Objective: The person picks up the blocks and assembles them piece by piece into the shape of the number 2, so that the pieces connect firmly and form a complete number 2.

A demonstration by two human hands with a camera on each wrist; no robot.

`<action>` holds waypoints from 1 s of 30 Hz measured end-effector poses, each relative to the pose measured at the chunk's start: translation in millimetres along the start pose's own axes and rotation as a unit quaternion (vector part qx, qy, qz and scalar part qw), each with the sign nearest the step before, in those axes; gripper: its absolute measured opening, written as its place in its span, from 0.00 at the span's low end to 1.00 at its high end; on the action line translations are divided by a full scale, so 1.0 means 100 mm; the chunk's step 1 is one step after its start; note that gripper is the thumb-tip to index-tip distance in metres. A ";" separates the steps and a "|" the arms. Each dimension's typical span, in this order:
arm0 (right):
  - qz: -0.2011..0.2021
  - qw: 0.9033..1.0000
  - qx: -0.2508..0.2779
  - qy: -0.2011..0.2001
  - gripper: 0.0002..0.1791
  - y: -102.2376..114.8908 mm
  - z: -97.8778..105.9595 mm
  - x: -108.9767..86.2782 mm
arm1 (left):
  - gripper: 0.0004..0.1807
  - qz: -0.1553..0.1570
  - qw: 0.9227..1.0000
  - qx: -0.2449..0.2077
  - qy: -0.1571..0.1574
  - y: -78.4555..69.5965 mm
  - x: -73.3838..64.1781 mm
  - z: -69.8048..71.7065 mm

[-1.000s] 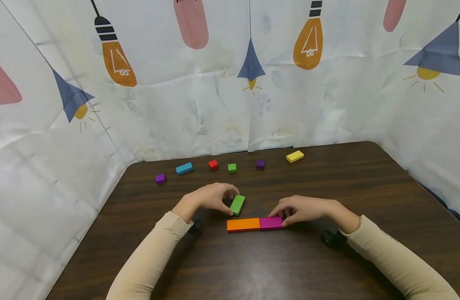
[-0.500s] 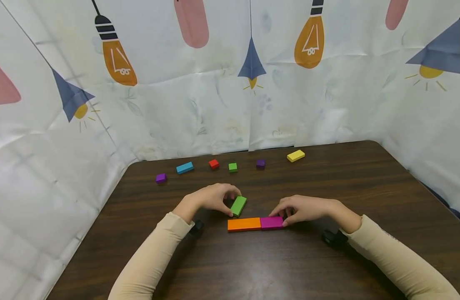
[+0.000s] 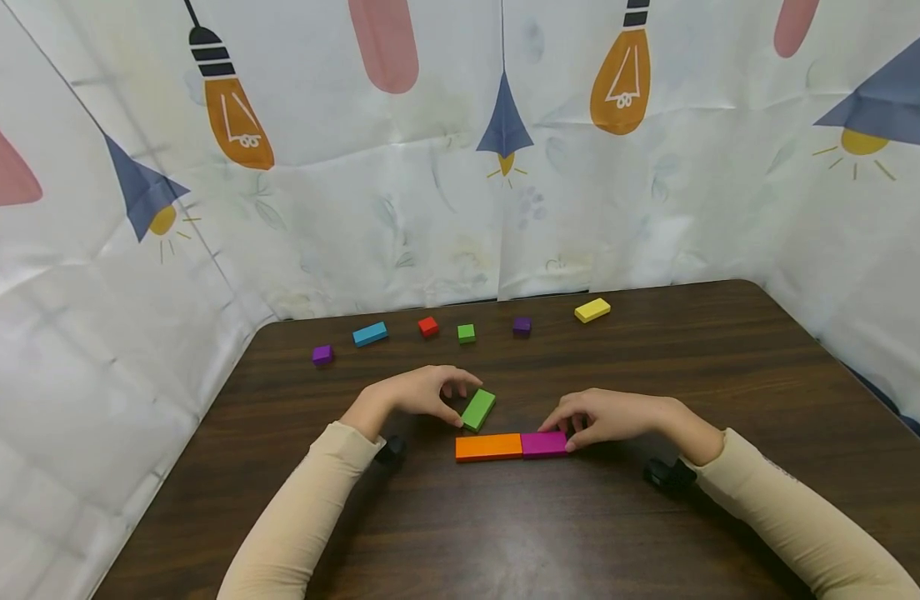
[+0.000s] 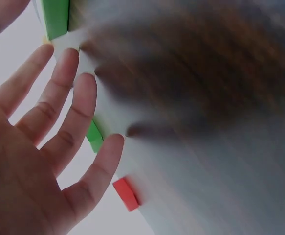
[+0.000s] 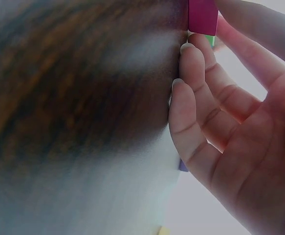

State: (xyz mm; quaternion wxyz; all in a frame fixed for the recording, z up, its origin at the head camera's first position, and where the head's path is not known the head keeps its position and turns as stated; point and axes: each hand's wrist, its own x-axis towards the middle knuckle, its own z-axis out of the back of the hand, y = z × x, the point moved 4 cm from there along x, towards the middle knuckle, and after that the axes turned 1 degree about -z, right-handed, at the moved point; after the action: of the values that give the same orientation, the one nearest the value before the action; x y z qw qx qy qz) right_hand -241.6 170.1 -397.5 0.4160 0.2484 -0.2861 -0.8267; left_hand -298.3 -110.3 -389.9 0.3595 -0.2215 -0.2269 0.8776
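A green rectangular block (image 3: 478, 410) lies slanted on the table just behind an orange block (image 3: 488, 447). Over its left side is my left hand (image 3: 418, 392), fingers spread; in the left wrist view the fingertips (image 4: 86, 81) stand apart from the green block (image 4: 56, 17). Whether the thumb tip touches its near corner, I cannot tell. The orange block meets a magenta block (image 3: 544, 445) end to end in a straight row. My right hand (image 3: 606, 415) pinches the magenta block's right end between thumb and index finger; its other fingers curl loosely beside it.
Along the back of the dark wood table (image 3: 505, 533) sit a purple block (image 3: 322, 355), blue block (image 3: 370, 334), red block (image 3: 427, 326), small green block (image 3: 466, 333), dark purple block (image 3: 522, 326) and yellow block (image 3: 592, 310). A patterned curtain (image 3: 445, 208) hangs behind.
My left fingers have opened away from the green block, the index finger lifting off its far end. That block has turned slightly. My right hand and the orange and magenta row stay put.
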 end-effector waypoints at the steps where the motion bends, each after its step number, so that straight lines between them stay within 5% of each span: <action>1: 0.000 1.000 0.000 0.000 0.19 0.00 0.00 0.00 | 0.34 0.003 1.000 -0.007 0.000 0.01 -0.01 0.01; 30: 0.001 1.000 -0.001 0.004 0.19 -0.01 0.00 0.00 | 0.30 0.009 1.000 -0.003 0.023 -0.03 0.03 -0.02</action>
State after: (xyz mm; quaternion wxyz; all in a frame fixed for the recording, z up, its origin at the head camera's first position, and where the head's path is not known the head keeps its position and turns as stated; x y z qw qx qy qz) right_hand -242.3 170.1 -398.0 0.4176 0.2512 -0.2842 -0.8257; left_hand -297.4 -105.7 -390.6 0.3560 -0.2450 -0.2193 0.8747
